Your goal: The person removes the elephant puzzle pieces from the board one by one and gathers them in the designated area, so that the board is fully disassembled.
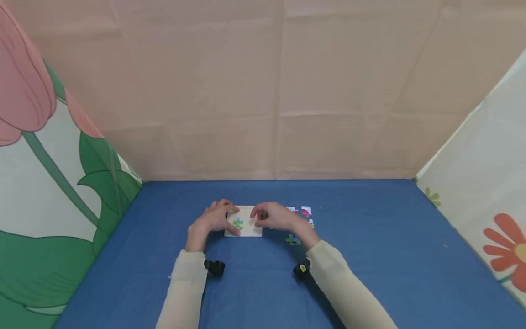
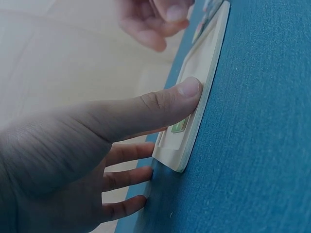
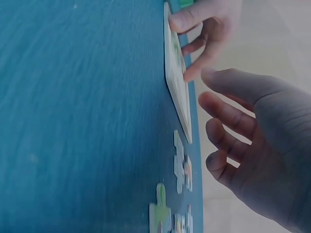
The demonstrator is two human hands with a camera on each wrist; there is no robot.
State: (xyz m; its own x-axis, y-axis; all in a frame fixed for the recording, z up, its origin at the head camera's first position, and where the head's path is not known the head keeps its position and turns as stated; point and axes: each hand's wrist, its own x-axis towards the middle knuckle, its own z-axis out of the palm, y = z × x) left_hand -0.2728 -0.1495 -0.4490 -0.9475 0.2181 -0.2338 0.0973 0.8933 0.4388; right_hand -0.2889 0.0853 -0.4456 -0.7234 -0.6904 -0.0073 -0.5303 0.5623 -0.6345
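Observation:
A pale wooden puzzle board [image 1: 251,231] lies on the blue table, with one green puzzle piece [image 1: 238,223] inside its rim near the left end. My left hand [image 1: 214,218] holds the board's left end, thumb on the near rim and index finger toward the far side. In the left wrist view the thumb [image 2: 188,90] presses over the rim, while the other fingers spread beside the board. Over the right part of the board hovers my right hand [image 1: 276,216], fingers loosely bent. Nothing shows between those fingers in the right wrist view.
Several loose puzzle pieces lie right of the board, among them a green and blue one [image 1: 293,239] nearer me and one with a red shape [image 1: 306,211] farther back. A beige wall [image 1: 271,91] rises behind the blue tablecloth [image 1: 370,237].

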